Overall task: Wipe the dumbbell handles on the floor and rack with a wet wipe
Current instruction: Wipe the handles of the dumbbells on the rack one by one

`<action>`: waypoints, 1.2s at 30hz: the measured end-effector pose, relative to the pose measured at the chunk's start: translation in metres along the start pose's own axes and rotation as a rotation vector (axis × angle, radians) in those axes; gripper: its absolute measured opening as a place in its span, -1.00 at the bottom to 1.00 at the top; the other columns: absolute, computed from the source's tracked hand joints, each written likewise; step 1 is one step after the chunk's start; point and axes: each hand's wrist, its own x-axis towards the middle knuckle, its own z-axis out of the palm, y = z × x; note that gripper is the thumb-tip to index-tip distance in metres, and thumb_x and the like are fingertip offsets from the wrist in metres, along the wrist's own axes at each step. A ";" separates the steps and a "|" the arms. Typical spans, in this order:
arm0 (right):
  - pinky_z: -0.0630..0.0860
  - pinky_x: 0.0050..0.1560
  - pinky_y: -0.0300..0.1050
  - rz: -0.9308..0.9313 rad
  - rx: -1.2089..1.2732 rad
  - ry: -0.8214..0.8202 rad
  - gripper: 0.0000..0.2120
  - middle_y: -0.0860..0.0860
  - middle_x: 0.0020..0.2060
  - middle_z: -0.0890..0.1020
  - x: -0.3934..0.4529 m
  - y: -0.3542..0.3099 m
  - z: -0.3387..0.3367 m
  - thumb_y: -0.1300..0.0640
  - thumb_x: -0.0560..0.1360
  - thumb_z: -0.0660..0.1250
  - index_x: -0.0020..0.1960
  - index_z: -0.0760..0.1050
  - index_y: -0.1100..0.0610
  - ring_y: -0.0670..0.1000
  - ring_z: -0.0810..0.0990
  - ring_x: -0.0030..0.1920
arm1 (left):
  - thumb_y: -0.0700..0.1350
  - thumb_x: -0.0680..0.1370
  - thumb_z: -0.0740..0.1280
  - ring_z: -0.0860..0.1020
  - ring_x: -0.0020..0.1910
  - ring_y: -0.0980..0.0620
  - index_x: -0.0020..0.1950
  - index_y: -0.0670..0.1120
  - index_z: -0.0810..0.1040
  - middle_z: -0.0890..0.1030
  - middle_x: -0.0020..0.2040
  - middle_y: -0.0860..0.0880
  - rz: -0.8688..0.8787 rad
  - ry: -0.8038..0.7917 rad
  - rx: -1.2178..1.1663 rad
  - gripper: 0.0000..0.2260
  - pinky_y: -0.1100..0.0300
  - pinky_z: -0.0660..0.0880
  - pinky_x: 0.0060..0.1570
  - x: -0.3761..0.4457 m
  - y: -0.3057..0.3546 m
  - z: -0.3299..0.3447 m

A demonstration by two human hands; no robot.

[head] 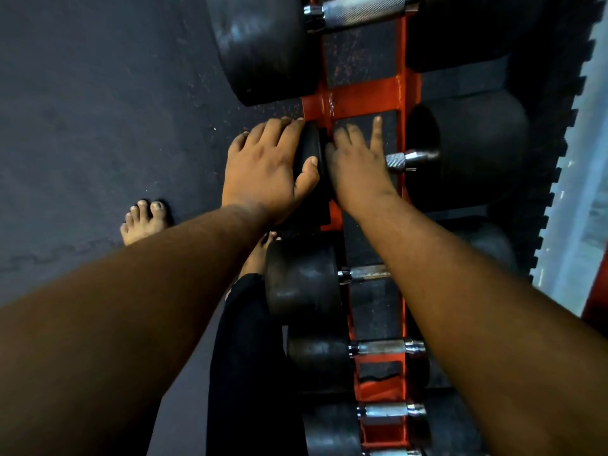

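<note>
Your left hand (263, 166) grips the near head of a dumbbell (473, 153) on the red rack (358, 97); your right hand (357, 166) covers its handle, grip unclear. No wipe shows. It may roll onto your foot (144, 222).

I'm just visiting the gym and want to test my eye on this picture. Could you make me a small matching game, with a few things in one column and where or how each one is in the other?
Things:
1. left hand
2. right hand
3. rack frame
4. bare foot

Places or states:
A. painted red-orange
B. on the dark floor mat, left of the rack
C. on the metal handle of the dumbbell, forefinger stretched out
D. gripping the near black end of the dumbbell, thumb over its rim

Pairs: 1-D, 2-C, 3-A, 4-B
</note>
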 end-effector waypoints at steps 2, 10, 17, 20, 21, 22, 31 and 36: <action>0.10 0.50 0.39 0.017 0.030 0.081 -0.56 0.14 0.29 0.47 -0.021 -0.001 0.012 0.12 0.59 0.19 0.45 0.35 0.16 0.18 0.40 0.36 | 0.23 0.61 0.06 0.47 0.36 -0.17 0.53 -0.09 0.40 0.50 0.39 -0.12 -0.001 -0.009 -0.002 -0.40 -0.15 0.36 0.35 -0.001 0.001 -0.001; 0.23 0.47 0.25 0.035 0.086 -0.047 -0.81 0.09 0.04 0.64 -0.007 -0.005 0.000 0.16 0.59 0.21 0.16 0.52 0.08 0.18 0.61 0.12 | 0.22 0.60 0.10 0.49 0.32 -0.19 0.50 -0.10 0.43 0.53 0.35 -0.13 -0.008 -0.002 -0.015 -0.41 -0.14 0.38 0.32 0.000 0.001 0.000; 0.01 0.50 0.46 0.032 0.016 -0.129 -0.65 0.12 0.25 0.49 -0.008 -0.001 -0.006 0.12 0.58 0.21 0.35 0.43 0.10 0.18 0.39 0.37 | 0.19 0.59 0.05 0.48 0.27 -0.18 0.29 -0.09 0.48 0.51 0.22 -0.14 -0.199 -0.103 -0.088 -0.53 -0.18 0.31 0.38 0.017 0.018 -0.009; 0.00 0.50 0.48 0.045 -0.021 -0.034 -0.41 0.18 0.45 0.29 -0.044 -0.010 0.018 0.09 0.58 0.03 0.59 0.07 0.19 0.22 0.22 0.51 | 0.20 0.57 0.01 0.50 0.26 -0.18 0.27 -0.09 0.50 0.54 0.23 -0.15 -0.203 -0.091 -0.071 -0.49 -0.20 0.29 0.41 0.019 0.021 -0.007; -0.04 0.51 0.47 0.053 -0.032 -0.049 -0.37 0.18 0.47 0.25 -0.049 -0.011 0.022 0.08 0.57 -0.01 0.61 0.00 0.20 0.23 0.19 0.53 | 0.20 0.57 0.01 0.51 0.25 -0.18 0.27 -0.09 0.52 0.56 0.22 -0.15 -0.201 -0.074 -0.060 -0.49 -0.19 0.31 0.41 0.018 0.020 -0.007; -0.07 0.51 0.46 0.067 -0.033 -0.066 -0.36 0.17 0.46 0.26 -0.048 -0.012 0.021 0.07 0.55 -0.01 0.61 0.00 0.19 0.22 0.20 0.52 | 0.20 0.56 0.01 0.52 0.23 -0.18 0.26 -0.09 0.53 0.57 0.21 -0.14 -0.203 -0.062 -0.049 -0.48 -0.17 0.32 0.40 0.018 0.020 -0.006; 0.15 0.46 0.28 -0.005 0.165 -0.328 -0.81 0.05 0.11 0.64 0.021 0.005 -0.016 0.09 0.59 0.25 0.16 0.56 0.01 0.14 0.56 0.24 | 0.18 0.56 0.06 0.54 0.20 -0.18 0.27 -0.11 0.55 0.57 0.19 -0.16 -0.193 -0.048 -0.053 -0.49 -0.12 0.38 0.29 0.018 0.020 -0.006; 0.09 0.52 0.39 0.063 0.079 0.115 -0.57 0.13 0.24 0.50 -0.048 0.005 0.026 0.18 0.54 0.26 0.40 0.35 0.14 0.18 0.43 0.34 | 0.17 0.57 0.06 0.54 0.19 -0.18 0.24 -0.11 0.55 0.57 0.17 -0.15 -0.205 -0.036 -0.070 -0.51 -0.13 0.38 0.30 0.016 0.022 -0.006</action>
